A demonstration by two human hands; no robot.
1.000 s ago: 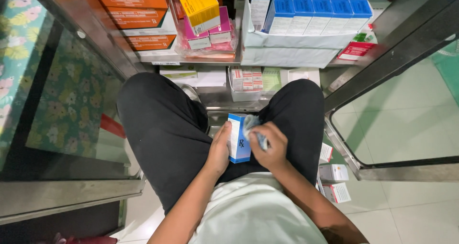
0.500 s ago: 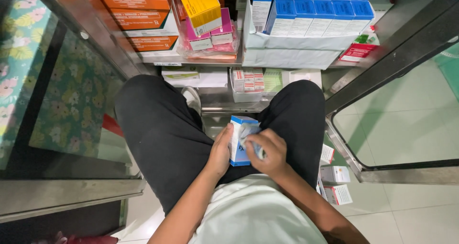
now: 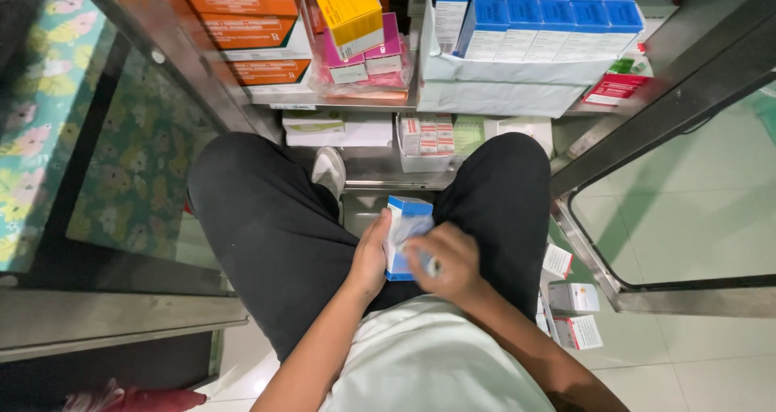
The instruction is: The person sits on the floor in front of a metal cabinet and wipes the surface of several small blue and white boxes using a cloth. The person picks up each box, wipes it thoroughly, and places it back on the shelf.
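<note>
I squat in front of an open glass cabinet, knees in black trousers. My left hand [image 3: 370, 254] holds a small blue and white box [image 3: 404, 215] upright between my knees. My right hand [image 3: 446, 260] grips a pale cloth [image 3: 414, 233] pressed against the box's front face. The cloth covers most of that face.
Cabinet shelves [image 3: 356, 98] ahead hold orange boxes [image 3: 252, 26], a yellow box [image 3: 351, 16], pink boxes and a row of blue and white boxes [image 3: 533, 20]. Small white boxes [image 3: 572, 297] lie on the tiled floor by my right knee. Glass doors [image 3: 687, 210] stand open on both sides.
My right hand has slid the cloth down across the box's front. The view has shifted slightly; the box stays in my left hand.
</note>
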